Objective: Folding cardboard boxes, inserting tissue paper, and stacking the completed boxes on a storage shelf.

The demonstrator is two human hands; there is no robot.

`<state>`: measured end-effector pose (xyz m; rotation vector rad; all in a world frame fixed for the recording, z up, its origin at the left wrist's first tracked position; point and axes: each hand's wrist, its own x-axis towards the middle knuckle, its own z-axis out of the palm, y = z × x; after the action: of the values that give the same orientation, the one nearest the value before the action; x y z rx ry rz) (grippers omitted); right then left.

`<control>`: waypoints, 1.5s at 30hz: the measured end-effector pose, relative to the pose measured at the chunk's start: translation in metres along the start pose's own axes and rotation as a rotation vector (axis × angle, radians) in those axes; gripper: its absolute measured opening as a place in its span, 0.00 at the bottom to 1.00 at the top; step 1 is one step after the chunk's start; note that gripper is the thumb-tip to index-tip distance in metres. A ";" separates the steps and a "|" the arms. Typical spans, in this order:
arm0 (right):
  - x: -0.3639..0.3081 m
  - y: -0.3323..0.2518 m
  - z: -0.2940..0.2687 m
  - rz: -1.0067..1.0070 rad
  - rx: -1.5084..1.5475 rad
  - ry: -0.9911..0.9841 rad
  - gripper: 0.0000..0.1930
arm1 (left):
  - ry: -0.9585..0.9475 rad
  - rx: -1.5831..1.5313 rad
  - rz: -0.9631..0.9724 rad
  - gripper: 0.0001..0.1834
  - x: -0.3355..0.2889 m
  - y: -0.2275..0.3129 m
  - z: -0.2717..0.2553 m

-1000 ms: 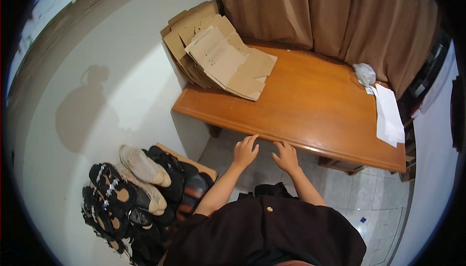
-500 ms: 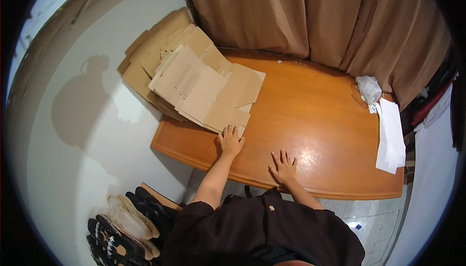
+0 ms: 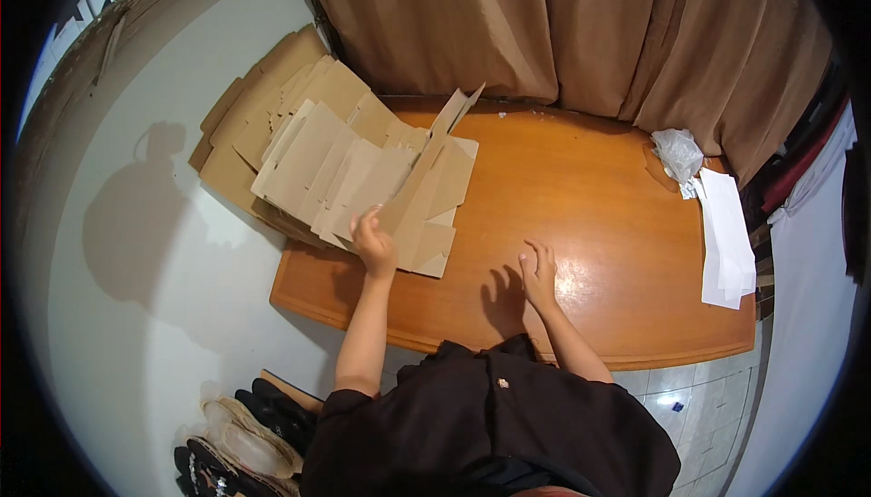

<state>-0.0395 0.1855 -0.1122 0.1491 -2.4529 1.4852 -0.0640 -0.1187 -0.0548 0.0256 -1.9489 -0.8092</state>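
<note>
My left hand point(image 3: 374, 243) is at the near edge of a stack of flattened cardboard boxes, its fingers closed on the top flattened cardboard box point(image 3: 419, 180). That sheet is tilted up on edge, with more tan cardboard point(image 3: 308, 157) beneath and to its left. The pile leans against the wall at the left end of the wooden table point(image 3: 562, 189). My right hand point(image 3: 539, 274) hovers just above the tabletop, fingers apart and slightly bent, holding nothing. Its shadow falls on the wood to its left.
A crumpled clear plastic bag point(image 3: 679, 154) and white paper sheets point(image 3: 726, 238) lie at the table's right end. Brown curtains point(image 3: 472, 25) hang along the far edge. Shoes point(image 3: 249, 433) stand at lower left beside the white wall point(image 3: 227, 270).
My left hand has moved left and lifted the top flattened cardboard box so that it tilts up. My right hand has risen off the table and shifted slightly forward.
</note>
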 end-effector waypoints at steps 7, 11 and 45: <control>0.046 -0.022 -0.044 0.346 0.550 0.345 0.28 | 0.303 -0.367 0.359 0.15 0.052 0.047 -0.024; 0.034 0.013 -0.093 0.461 0.791 0.547 0.38 | 0.239 -0.436 0.114 0.20 0.029 0.043 -0.010; -0.092 -0.010 -0.129 0.677 1.369 0.655 0.37 | -1.454 -0.934 -0.681 0.29 -0.130 0.024 0.122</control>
<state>0.0738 0.2899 -0.0732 -0.8237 -0.6755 2.6295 -0.0874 0.0092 -0.1788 -0.6519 -2.5716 -2.6574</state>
